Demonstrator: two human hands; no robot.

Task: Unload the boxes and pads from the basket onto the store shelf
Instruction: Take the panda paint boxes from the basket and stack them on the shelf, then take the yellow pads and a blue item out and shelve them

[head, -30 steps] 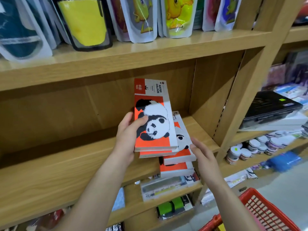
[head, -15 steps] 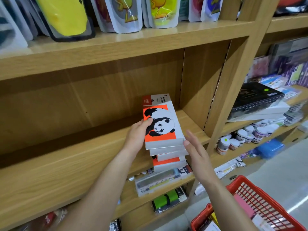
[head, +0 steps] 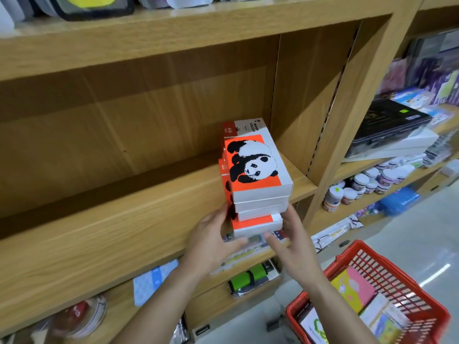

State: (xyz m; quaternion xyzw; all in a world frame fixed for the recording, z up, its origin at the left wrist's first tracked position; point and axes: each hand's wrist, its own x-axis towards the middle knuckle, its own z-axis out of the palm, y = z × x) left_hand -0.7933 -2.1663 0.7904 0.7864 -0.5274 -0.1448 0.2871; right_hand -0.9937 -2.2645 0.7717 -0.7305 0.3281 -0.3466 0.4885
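In the head view, the left hand (head: 211, 240) has its fingers spread loosely, the fingertips laid against the left side of the lowest pad in a stack of orange-and-white watercolour pads with a black-and-white panda on the cover (head: 254, 175), and the thumb reaching under that pad's front edge; the hand presses rather than clenches. The right hand (head: 293, 247) is likewise open and flat, its fingers extended along the right front corner of the same stack, the thumb pointing left just below the bottom pad. Neither hand is wrapped around anything; both cup the stack from either side. Four pads can be counted in the stack by their white page edges, piled slightly out of line, with further orange corners showing at the left that I cannot count for certain. The stack stands on the light wooden store shelf (head: 124, 234), at its right end, close beside the wooden upright divider (head: 295, 100) but not touching it. At lower right, on the floor side, sits one red plastic mesh shopping basket (head: 387, 276), well apart from the stack; inside it a yellow-and-pink flat pad (head: 352, 289) leans upright, with a few more flat items near it, too blurred to count. On the neighbouring shelf to the right lies one black flat case (head: 390, 125), and below it a cluster of small white-lidded jars (head: 367, 182), too blurred to count.
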